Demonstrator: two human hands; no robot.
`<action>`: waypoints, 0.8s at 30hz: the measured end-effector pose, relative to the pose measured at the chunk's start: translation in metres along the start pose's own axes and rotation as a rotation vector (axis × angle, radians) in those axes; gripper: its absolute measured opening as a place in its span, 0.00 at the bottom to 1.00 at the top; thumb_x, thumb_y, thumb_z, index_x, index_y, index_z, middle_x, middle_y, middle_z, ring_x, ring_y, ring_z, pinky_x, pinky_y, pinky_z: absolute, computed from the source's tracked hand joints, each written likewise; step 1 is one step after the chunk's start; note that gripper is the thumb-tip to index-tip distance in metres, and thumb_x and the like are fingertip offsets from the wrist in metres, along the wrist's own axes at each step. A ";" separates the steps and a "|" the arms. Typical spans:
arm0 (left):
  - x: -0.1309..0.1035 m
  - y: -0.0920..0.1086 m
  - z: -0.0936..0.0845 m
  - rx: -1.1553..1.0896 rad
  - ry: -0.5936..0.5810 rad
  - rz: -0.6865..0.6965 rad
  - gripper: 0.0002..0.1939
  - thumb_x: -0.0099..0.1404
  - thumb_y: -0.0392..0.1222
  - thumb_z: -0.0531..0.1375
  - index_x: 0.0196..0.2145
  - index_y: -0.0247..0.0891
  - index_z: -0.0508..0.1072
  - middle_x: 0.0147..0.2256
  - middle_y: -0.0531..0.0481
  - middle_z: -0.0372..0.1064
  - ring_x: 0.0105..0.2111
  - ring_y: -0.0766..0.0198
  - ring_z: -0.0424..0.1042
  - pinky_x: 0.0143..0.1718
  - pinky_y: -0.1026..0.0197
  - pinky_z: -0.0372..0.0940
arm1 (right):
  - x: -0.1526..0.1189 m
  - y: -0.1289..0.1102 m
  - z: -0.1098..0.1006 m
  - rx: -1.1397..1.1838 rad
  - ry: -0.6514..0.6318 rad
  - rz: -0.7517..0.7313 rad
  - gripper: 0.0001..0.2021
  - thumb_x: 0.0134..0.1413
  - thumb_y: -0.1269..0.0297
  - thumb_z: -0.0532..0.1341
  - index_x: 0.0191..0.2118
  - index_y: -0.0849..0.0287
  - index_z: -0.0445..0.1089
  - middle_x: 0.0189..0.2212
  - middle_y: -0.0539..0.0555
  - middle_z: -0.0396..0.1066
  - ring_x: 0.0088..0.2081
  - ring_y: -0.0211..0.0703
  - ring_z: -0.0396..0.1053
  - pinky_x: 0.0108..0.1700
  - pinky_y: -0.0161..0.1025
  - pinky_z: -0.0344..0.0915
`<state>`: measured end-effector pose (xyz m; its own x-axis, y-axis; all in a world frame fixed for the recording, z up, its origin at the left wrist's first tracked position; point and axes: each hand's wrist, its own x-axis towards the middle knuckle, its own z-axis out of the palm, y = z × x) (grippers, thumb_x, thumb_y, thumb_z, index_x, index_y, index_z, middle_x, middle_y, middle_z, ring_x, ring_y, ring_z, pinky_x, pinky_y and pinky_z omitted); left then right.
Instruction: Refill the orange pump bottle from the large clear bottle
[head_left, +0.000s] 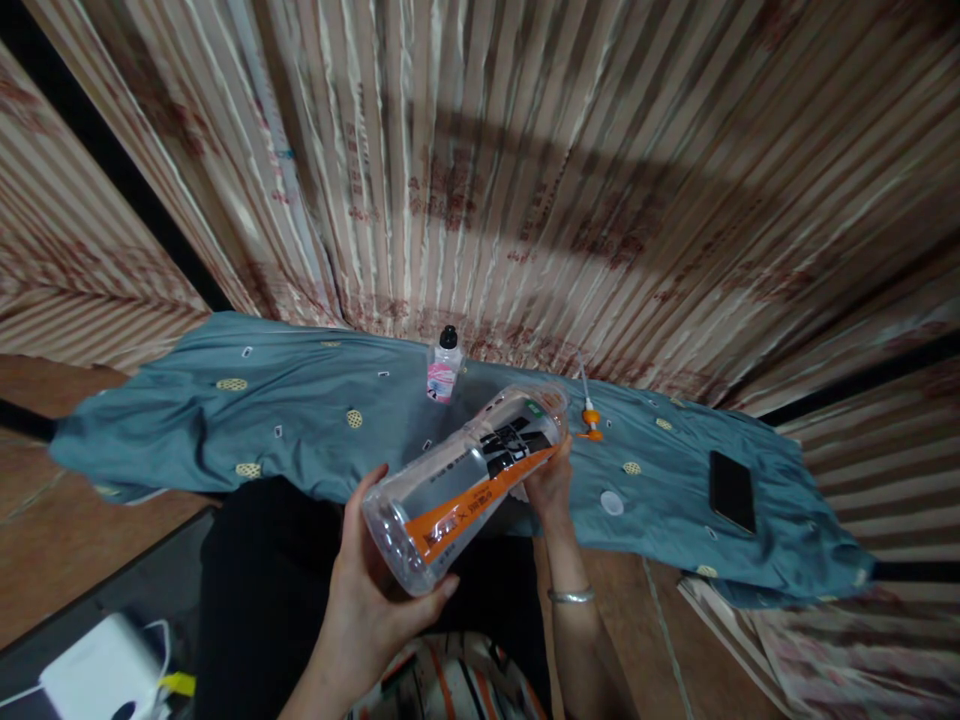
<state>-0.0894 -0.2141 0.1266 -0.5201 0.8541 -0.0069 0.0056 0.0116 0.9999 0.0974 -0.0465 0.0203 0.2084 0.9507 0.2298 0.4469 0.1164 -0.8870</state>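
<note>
Large clear bottle [469,480] held tilted in both hands, at the near middle of the blue-green cloth [300,392].
Left hand [375,580] spread wide around the base, near left; right hand [551,485] curled about the far-right, upper end, its fingers mostly hidden, so grip firmness uncertain. Small pink-labelled bottle [443,375] upright beyond; orange pump [591,418] to the right, white disc [612,502] nearer, dark phone [731,490] far right.
</note>
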 end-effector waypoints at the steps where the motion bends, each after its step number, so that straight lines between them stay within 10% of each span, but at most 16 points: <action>1: 0.000 -0.001 0.000 0.007 0.001 0.002 0.49 0.46 0.44 0.74 0.64 0.40 0.62 0.54 0.44 0.74 0.54 0.49 0.77 0.54 0.54 0.73 | 0.000 0.000 0.000 0.002 0.006 -0.006 0.27 0.45 0.49 0.66 0.48 0.54 0.61 0.35 0.56 0.78 0.37 0.57 0.78 0.37 0.45 0.72; 24: 0.002 -0.016 -0.007 0.129 0.016 0.141 0.52 0.47 0.47 0.74 0.67 0.41 0.60 0.55 0.43 0.71 0.53 0.48 0.77 0.53 0.51 0.74 | 0.000 0.002 0.002 0.047 0.035 -0.012 0.23 0.43 0.53 0.67 0.44 0.52 0.60 0.34 0.53 0.79 0.34 0.53 0.79 0.33 0.42 0.71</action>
<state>-0.0964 -0.2157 0.1105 -0.5196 0.8437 0.1347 0.1889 -0.0403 0.9812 0.0964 -0.0456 0.0180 0.2339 0.9386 0.2537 0.4082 0.1420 -0.9018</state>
